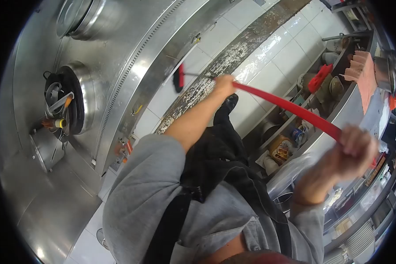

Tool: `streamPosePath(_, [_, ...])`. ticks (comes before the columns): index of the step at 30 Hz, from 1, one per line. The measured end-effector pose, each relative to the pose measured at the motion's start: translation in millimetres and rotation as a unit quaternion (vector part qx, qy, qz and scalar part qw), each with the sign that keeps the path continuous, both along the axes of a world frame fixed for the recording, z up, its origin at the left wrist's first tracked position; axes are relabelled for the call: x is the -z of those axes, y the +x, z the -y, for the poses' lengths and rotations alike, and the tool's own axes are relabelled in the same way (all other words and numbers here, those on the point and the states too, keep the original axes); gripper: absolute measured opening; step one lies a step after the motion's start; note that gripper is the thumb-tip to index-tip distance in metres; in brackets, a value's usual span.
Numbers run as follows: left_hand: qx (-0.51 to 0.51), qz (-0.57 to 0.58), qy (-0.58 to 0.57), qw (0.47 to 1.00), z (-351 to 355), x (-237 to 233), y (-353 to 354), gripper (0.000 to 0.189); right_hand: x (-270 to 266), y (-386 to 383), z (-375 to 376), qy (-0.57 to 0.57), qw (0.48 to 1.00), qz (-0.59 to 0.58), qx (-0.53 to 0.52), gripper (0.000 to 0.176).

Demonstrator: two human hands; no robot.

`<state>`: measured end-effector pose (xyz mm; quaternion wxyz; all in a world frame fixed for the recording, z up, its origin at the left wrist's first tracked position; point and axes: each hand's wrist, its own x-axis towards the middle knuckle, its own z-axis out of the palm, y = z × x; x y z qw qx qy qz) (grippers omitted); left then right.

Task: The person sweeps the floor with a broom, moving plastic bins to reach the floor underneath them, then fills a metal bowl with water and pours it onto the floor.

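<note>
A long-handled broom (290, 107) with a red shaft slants across the head view. Its small red and black head (179, 78) is by the tiled floor along the base of the steel counter. Partway down the shaft, my left hand (224, 85) is closed around it. My right hand (356, 147), a little blurred by motion, grips the top end near the shelving on the right. Between the broom head and my left hand the shaft looks thin and dark. A black shoe (229, 103) stands on the floor just beyond my left hand.
A steel counter (132, 81) runs along the left, holding pots (77, 17) and a container of utensils (59, 105). Stocked shelves (290, 141) line the right, with a pink cloth (361, 79) on top. A worn strip (237, 50) crosses the wet-looking white tiles (290, 53).
</note>
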<state>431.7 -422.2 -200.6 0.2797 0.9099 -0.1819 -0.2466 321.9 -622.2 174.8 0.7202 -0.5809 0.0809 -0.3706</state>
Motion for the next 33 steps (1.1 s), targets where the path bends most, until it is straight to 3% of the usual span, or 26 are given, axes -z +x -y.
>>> streamPosePath(1, [0.023, 0.089, -0.080, 0.993, 33, 3, 10, 0.028, -16, -1, 12, -0.020, 0.999, 0.035, 0.001, 0.034])
streamPosePath(3, [0.036, 0.082, -0.116, 0.989, 98, -17, 40, 0.028, -37, -5, 33, -0.062, 0.993, 0.087, -0.052, 0.033])
streamPosePath(5, [0.028, 0.090, -0.168, 0.981, 146, -22, 70, 0.027, -39, -4, 24, -0.126, 0.988, 0.087, 0.007, 0.031])
streamPosePath(7, [0.052, 0.104, -0.206, 0.972, 183, -21, 100, 0.028, -39, 3, 21, -0.251, 0.964, 0.064, -0.054, 0.027])
streamPosePath(9, [0.075, 0.117, -0.249, 0.959, 212, -44, 112, 0.029, -43, 9, 18, -0.273, 0.959, 0.061, -0.051, 0.027])
streamPosePath(11, [0.093, 0.205, -0.273, 0.935, 235, -73, 106, 0.030, -60, -3, 48, -0.312, 0.943, 0.113, -0.023, 0.028])
streamPosePath(15, [0.072, 0.173, -0.306, 0.933, 240, -124, 64, 0.029, -111, -45, 114, -0.234, 0.956, 0.166, -0.061, 0.024])
streamPosePath(16, [0.079, 0.191, -0.290, 0.934, 234, -122, 57, 0.030, -113, -47, 129, -0.240, 0.954, 0.171, -0.059, 0.024])
streamPosePath(18, [0.032, 0.241, -0.271, 0.931, 218, -104, 47, 0.029, -101, -42, 154, -0.137, 0.979, 0.129, -0.082, 0.024])
streamPosePath(19, [-0.004, 0.210, -0.256, 0.944, 207, -99, 46, 0.030, -86, -25, 160, -0.110, 0.982, 0.129, -0.084, 0.023])
streamPosePath(20, [-0.024, 0.217, -0.238, 0.946, 200, -82, 49, 0.031, -68, -10, 167, -0.057, 0.991, 0.110, -0.055, 0.021])
streamPosePath(22, [-0.084, 0.209, -0.189, 0.956, 199, -41, 63, 0.029, -44, 49, 166, 0.005, 0.992, -0.051, 0.114, 0.021])
streamPosePath(24, [-0.126, 0.197, -0.184, 0.955, 227, -28, 90, 0.030, -34, 117, 179, 0.121, 0.962, -0.064, 0.237, 0.021])
streamPosePath(25, [-0.137, 0.195, -0.186, 0.953, 244, -17, 105, 0.030, -36, 135, 195, 0.115, 0.962, -0.064, 0.239, 0.021])
streamPosePath(27, [-0.132, 0.177, -0.208, 0.953, 281, -16, 148, 0.031, -42, 172, 228, 0.154, 0.983, -0.039, 0.092, 0.022])
streamPosePath(32, [-0.105, 0.167, -0.309, 0.931, 394, -50, 276, 0.038, -71, 267, 277, -0.013, 0.999, 0.042, -0.025, 0.025])
streamPosePath(33, [-0.078, 0.184, -0.319, 0.927, 421, -36, 305, 0.041, -72, 285, 285, -0.042, 0.997, 0.049, -0.032, 0.026])
